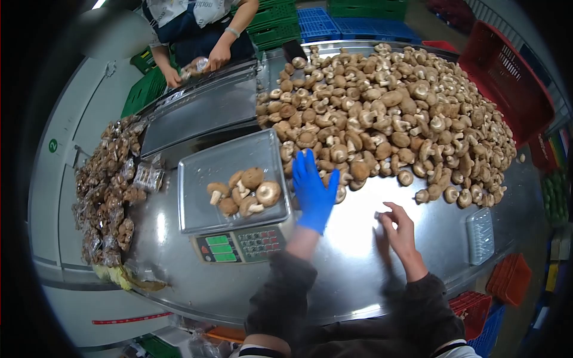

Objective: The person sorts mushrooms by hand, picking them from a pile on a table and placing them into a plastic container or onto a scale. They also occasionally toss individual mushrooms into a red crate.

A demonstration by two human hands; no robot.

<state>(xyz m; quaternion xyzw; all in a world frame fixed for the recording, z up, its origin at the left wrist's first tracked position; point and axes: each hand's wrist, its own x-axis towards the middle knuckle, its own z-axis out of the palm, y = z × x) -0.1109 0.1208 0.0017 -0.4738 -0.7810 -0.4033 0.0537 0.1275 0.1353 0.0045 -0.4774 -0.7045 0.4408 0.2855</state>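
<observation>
My left hand (314,192), in a blue glove, reaches to the near edge of a large heap of shiitake mushrooms (382,113), its fingers stretched out over the nearest ones. Beside it on the left stands a digital scale (242,243) with a clear plastic tray (194,173). Several loose mushrooms (245,190) lie in that tray. Bare and slightly curled, my right hand (401,232) hovers over the steel table (352,268), its thumb and forefinger a little apart in front of the heap.
Bagged mushrooms (110,191) are piled along the left edge. Past a metal ledge (203,110), another person's hands (209,62) handle a small pack. An upturned clear plastic punnet (480,237) lies at right. A red crate (507,77) stands behind the heap.
</observation>
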